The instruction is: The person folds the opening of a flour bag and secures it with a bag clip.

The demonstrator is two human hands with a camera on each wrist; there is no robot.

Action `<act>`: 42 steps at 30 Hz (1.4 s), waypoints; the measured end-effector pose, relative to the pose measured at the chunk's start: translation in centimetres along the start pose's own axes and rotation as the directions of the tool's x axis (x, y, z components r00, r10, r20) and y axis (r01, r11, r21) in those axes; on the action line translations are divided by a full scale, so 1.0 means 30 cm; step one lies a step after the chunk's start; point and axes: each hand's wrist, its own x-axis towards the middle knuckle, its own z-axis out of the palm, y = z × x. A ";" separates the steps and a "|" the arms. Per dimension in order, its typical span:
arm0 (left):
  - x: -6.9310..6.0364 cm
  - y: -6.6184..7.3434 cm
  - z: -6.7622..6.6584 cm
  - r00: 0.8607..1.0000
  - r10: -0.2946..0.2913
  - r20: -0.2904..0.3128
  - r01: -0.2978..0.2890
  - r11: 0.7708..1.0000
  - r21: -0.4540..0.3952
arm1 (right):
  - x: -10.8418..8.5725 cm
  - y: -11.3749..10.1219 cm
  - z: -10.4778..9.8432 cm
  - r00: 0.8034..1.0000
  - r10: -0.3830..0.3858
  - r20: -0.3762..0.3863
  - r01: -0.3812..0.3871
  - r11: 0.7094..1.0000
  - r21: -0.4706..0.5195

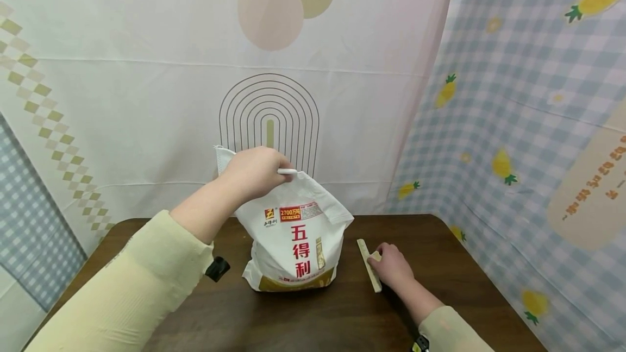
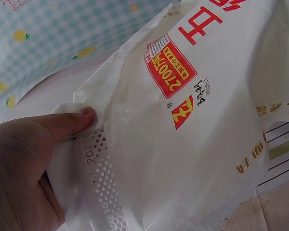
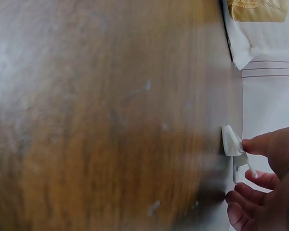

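A white flour bag (image 1: 293, 249) with red characters and a gold band along its base stands on the table. My left hand (image 1: 259, 170) grips the bag's top edge; in the left wrist view the thumb of the left hand (image 2: 29, 163) presses on the folded rim, beside a row of small perforations. To the right of the bag, my right hand (image 1: 395, 268) pinches a long cream bag clip (image 1: 368, 268) near its middle. Seen from the right wrist, the clip (image 3: 229, 140) appears almost end-on, between the thumb and fingers of the right hand (image 3: 267, 180).
The dark brown wooden table (image 1: 210, 314) has rounded far corners. Behind it hangs a white cloth (image 1: 146, 124) printed with arches and circles. A blue checked cloth with pineapples (image 1: 513, 124) borders the table on the right. Each wrist wears a small black device.
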 end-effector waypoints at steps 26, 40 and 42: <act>-0.005 0.009 -0.005 1.000 -0.003 0.015 0.003 1.000 0.004 | -0.007 -0.002 -0.031 0.974 0.078 0.213 -0.160 0.903 0.399; -0.007 0.009 -0.004 1.000 -0.013 0.018 0.013 1.000 0.000 | -0.012 -0.031 -0.053 1.000 0.004 0.026 -0.011 0.960 0.281; -0.009 0.010 -0.006 1.000 -0.013 0.020 0.013 1.000 -0.001 | -0.010 -0.042 -0.061 1.000 -0.012 -0.013 0.014 0.971 0.239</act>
